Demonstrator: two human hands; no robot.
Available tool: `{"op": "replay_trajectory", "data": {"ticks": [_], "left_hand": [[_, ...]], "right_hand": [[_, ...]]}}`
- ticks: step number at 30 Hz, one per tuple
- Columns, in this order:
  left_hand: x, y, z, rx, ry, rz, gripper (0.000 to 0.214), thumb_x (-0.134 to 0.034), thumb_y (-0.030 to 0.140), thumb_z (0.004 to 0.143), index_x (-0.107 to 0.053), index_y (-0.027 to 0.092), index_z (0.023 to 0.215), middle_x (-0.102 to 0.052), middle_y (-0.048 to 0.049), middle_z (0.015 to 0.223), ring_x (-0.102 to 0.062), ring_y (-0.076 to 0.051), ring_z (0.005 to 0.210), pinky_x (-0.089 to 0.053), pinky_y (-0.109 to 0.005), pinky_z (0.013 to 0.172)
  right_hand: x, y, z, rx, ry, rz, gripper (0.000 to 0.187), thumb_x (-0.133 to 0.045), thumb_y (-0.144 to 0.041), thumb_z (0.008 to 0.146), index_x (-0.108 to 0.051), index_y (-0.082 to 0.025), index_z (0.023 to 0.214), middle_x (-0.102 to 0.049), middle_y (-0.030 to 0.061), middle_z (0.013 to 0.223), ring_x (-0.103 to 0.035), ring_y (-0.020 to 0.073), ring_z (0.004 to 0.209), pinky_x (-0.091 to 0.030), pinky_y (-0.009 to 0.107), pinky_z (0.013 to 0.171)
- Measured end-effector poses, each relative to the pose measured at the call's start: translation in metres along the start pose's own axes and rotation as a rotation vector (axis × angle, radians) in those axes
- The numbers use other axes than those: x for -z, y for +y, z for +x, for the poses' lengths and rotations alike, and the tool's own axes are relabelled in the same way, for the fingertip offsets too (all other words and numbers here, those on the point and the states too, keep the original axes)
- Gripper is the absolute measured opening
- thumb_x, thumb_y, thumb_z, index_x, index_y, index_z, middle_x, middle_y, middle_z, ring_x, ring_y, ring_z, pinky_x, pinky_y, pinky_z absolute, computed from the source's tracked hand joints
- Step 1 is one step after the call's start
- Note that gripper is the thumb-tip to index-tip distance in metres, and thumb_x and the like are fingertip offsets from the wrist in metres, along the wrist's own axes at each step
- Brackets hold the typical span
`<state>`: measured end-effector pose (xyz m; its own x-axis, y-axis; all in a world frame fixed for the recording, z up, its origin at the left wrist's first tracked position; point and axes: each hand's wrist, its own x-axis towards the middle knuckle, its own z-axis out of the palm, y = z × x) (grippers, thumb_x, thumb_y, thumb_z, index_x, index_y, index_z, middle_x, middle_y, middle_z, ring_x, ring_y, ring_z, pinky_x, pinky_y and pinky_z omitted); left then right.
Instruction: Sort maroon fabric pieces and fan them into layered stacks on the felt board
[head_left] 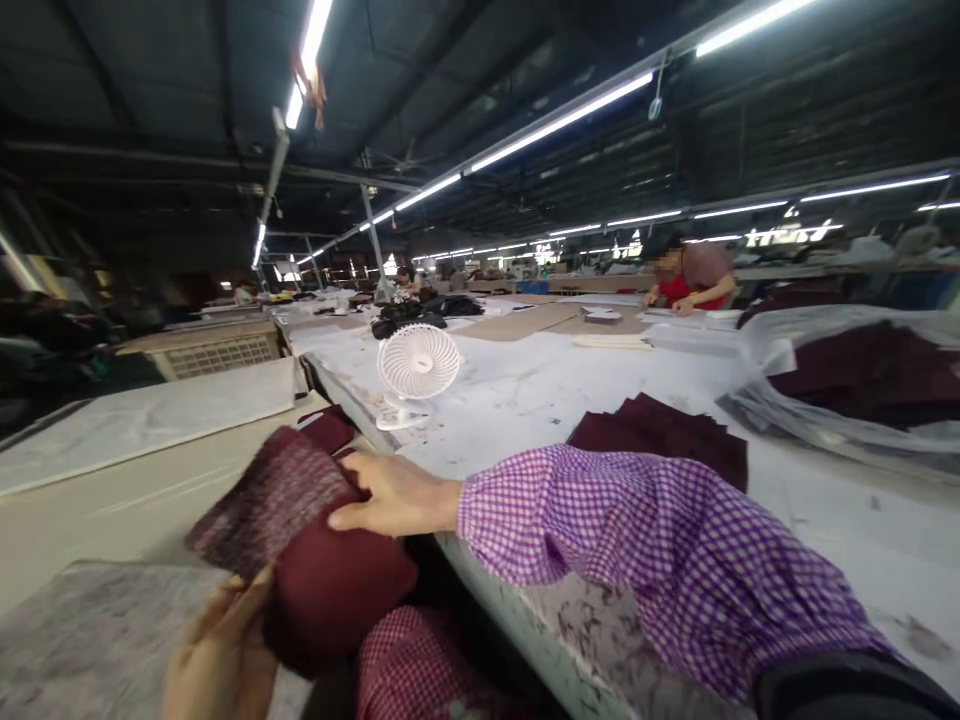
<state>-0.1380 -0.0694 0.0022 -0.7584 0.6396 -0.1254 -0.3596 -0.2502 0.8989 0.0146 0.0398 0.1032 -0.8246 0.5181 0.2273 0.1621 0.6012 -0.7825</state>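
Observation:
Between my hands hangs a maroon fabric piece (337, 590), plain on its near side, with a speckled maroon-and-white face (274, 495) at the upper left. My right hand (394, 495), in a purple checked sleeve, pinches its upper right edge between thumb and fingers. At the lower left edge, my left hand (225, 640) is closed on the fabric, its fingers partly hidden and slightly blurred. Just beyond the cloth lies a smaller dark red fabric piece (328, 428). Past my right forearm, a stack of maroon fabric pieces (660, 430) rests on the white-covered table (510, 385).
A white fan (418, 365) stands near the table's left edge. Clear plastic (757, 370) wraps more maroon fabric (877, 375) at right. A dark gap separates the table from the beige surface (142, 500) on the left. A co-worker (694, 280) leans over the table farther back.

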Motion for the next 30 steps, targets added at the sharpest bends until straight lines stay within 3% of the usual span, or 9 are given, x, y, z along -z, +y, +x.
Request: {"op": "replay_trajectory", "data": {"ticks": [3,6,10,15,18,20,23,26,30], "left_hand": [[-0.034,-0.024,-0.033,0.226,-0.107,-0.166,0.018,-0.065,0.007,0.059,-0.056,0.016,0.071,-0.065,0.0026,0.072,-0.062,-0.009,0.063,-0.053,-0.016,0.06],[-0.052,-0.046,-0.057,0.345,-0.312,-0.214,0.022,-0.071,0.009,0.06,-0.057,0.016,0.076,-0.067,-0.0001,0.079,-0.064,-0.013,0.066,-0.056,-0.023,0.059],[-0.066,-0.057,-0.071,0.323,-0.521,-0.148,0.029,-0.08,0.019,0.059,-0.06,0.015,0.08,-0.065,0.0006,0.074,-0.064,-0.013,0.065,-0.056,-0.026,0.062],[-0.082,-0.056,-0.069,0.252,-0.589,-0.09,0.038,-0.079,0.027,0.06,-0.06,0.012,0.09,-0.068,-0.0098,0.088,-0.065,-0.018,0.078,-0.054,-0.026,0.068],[-0.085,-0.064,-0.06,0.055,-0.528,0.012,0.039,-0.076,0.034,0.064,-0.058,0.013,0.092,-0.067,-0.0088,0.09,-0.064,-0.017,0.077,-0.052,-0.027,0.065],[-0.084,-0.071,-0.054,-0.123,-0.483,0.143,0.035,-0.071,0.037,0.068,-0.058,0.014,0.092,-0.065,-0.0068,0.087,-0.062,-0.017,0.075,-0.05,-0.026,0.062],[-0.083,-0.073,-0.052,-0.368,-0.495,0.412,0.022,-0.059,0.035,0.077,-0.059,0.016,0.089,-0.064,-0.0057,0.084,-0.06,-0.017,0.076,-0.048,-0.029,0.066],[-0.086,-0.068,-0.06,-0.658,-0.542,0.66,0.014,-0.049,0.025,0.084,-0.06,0.018,0.087,-0.062,-0.0051,0.086,-0.057,-0.019,0.081,-0.045,-0.035,0.077],[-0.093,-0.065,-0.072,-0.924,-0.599,0.765,0.018,-0.042,0.016,0.087,-0.059,0.02,0.088,-0.061,-0.0051,0.087,-0.055,-0.02,0.088,-0.043,-0.037,0.083]], "right_hand": [[0.021,0.02,-0.032,-0.067,0.058,-0.021,0.032,-0.062,-0.018,0.077,-0.059,-0.014,0.108,-0.067,0.0061,0.093,-0.063,0.0207,0.086,-0.049,0.036,0.082],[0.047,0.043,-0.06,-0.21,0.155,0.056,0.037,-0.057,-0.012,0.078,-0.056,-0.015,0.115,-0.066,0.0056,0.1,-0.063,0.0167,0.09,-0.049,0.031,0.084],[0.072,0.073,-0.092,-0.424,0.254,-0.009,0.044,-0.058,-0.014,0.078,-0.051,-0.012,0.122,-0.062,0.012,0.112,-0.06,0.0178,0.099,-0.048,0.031,0.087],[0.093,0.104,-0.113,-0.486,0.293,-0.182,0.039,-0.053,-0.013,0.082,-0.052,-0.011,0.121,-0.058,0.015,0.118,-0.055,0.0217,0.11,-0.042,0.035,0.094],[0.105,0.107,-0.123,-0.45,0.288,-0.325,0.037,-0.056,-0.014,0.08,-0.055,-0.011,0.117,-0.056,0.0171,0.117,-0.051,0.0282,0.112,-0.034,0.045,0.1],[0.109,0.099,-0.133,-0.325,0.253,-0.475,0.031,-0.055,-0.019,0.083,-0.057,-0.014,0.113,-0.054,0.0154,0.119,-0.048,0.0286,0.114,-0.03,0.046,0.102],[0.106,0.075,-0.15,-0.037,-0.015,-0.653,0.021,-0.054,-0.031,0.087,-0.061,-0.018,0.102,-0.059,0.0079,0.109,-0.054,0.0215,0.102,-0.039,0.036,0.094],[0.093,0.051,-0.166,0.086,-0.236,-0.715,0.028,-0.065,-0.039,0.079,-0.061,-0.017,0.095,-0.061,0.0048,0.099,-0.056,0.0195,0.09,-0.044,0.031,0.081],[0.078,0.04,-0.178,0.132,-0.229,-0.836,0.015,-0.057,-0.026,0.085,-0.059,-0.014,0.094,-0.06,0.0076,0.096,-0.054,0.0212,0.09,-0.043,0.033,0.077]]}}
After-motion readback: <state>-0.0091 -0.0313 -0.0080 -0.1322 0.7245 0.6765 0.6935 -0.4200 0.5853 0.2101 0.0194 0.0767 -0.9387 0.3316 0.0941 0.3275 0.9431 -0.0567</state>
